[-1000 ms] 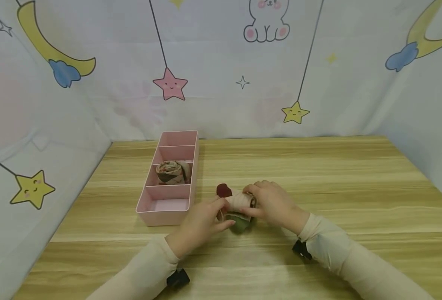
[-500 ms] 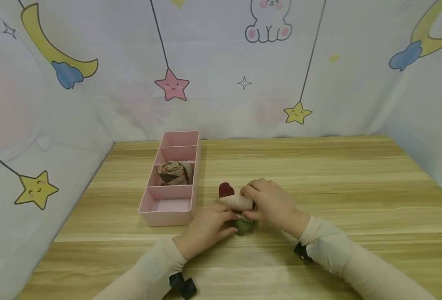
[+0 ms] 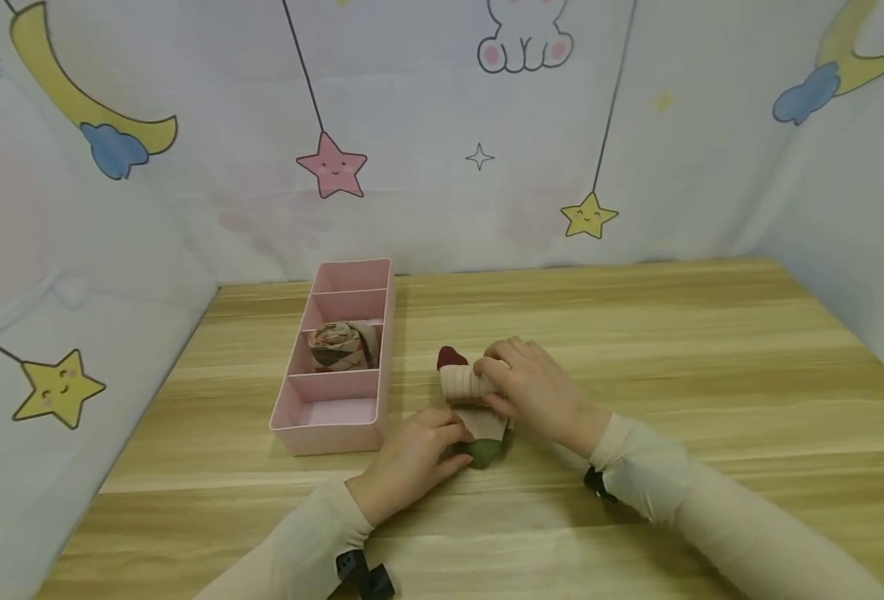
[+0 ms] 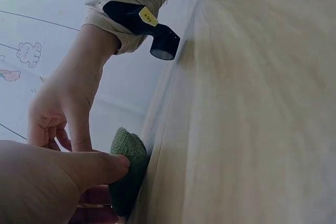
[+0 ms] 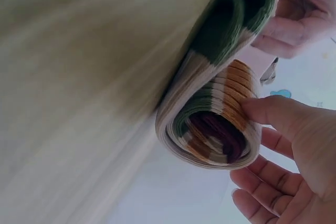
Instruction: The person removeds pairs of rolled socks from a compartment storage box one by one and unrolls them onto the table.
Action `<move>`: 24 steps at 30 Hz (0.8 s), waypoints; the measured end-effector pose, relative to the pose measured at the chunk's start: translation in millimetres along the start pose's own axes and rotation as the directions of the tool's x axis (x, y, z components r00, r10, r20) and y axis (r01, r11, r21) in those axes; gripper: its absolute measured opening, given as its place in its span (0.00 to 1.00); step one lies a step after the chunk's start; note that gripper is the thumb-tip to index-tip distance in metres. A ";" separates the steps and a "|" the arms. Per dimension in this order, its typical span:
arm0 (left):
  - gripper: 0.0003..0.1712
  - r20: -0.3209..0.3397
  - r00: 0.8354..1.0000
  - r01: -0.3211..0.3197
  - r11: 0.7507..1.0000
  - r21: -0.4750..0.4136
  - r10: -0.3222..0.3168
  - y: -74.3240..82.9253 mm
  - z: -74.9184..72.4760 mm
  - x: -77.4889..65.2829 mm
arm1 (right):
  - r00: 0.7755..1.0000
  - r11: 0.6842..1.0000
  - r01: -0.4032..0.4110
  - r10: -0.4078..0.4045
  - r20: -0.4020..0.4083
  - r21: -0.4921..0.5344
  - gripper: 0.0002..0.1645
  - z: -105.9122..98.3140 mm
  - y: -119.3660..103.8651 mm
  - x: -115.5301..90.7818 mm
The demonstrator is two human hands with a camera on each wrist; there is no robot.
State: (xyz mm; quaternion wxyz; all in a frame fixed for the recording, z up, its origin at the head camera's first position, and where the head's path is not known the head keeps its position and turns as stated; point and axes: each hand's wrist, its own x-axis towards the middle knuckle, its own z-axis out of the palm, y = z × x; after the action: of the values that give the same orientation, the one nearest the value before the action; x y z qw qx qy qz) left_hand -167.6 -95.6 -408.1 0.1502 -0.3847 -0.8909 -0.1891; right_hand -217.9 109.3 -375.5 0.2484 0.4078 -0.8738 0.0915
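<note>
A ribbed cream knitted sock (image 3: 464, 384) lies partly rolled on the table, with a maroon part at its far side and a green end near me. In the right wrist view the sock roll (image 5: 239, 95) shows orange, green and maroon bands coiled inside. My left hand (image 3: 412, 456) pinches the green end (image 4: 126, 177) between thumb and fingers, low against the table. My right hand (image 3: 541, 393) holds the roll from the right, thumb on its near side and fingers over the top. The roll's right side is partly hidden by that hand in the head view.
A pink divided box (image 3: 329, 439) stands left of the hands. A patterned fabric roll (image 3: 342, 347) sits in its second compartment from the front. The wood-grain table (image 3: 674, 350) reaches to a white printed cloth (image 3: 412, 225) at the back and sides.
The right hand and the cream roll have moved slightly away from me, uncovering more flat cream knit before the green end. The left hand has shifted right onto that end.
</note>
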 end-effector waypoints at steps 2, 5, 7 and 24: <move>0.09 0.006 1.000 0.009 1.000 0.001 -0.009 0.2 -0.2 0.0 | 1.000 1.000 -0.015 0.015 0.000 -0.009 0.18 -0.2 2.1 2.1; 0.09 0.013 1.000 0.026 1.000 -0.002 -0.026 0.8 -0.6 -0.2 | 0.999 0.999 -0.044 0.044 0.013 -0.012 0.16 -0.2 4.9 5.1; 0.09 0.018 0.999 0.032 0.999 -0.005 -0.032 1.1 -0.9 -0.4 | 0.998 0.998 -0.060 0.060 0.021 -0.009 0.15 0.4 7.1 6.2; 0.09 0.027 0.999 0.045 0.998 -0.043 -0.044 -0.4 0.8 -1.0 | 0.991 0.991 -0.133 0.132 0.034 0.024 0.11 7.1 17.1 10.5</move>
State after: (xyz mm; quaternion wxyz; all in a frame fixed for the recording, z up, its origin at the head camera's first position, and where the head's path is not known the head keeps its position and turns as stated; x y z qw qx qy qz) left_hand -167.3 -96.1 -409.3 0.1257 -0.3705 -0.8968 -0.2067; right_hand -239.1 110.8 -375.5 0.2222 0.3536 -0.9016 0.1125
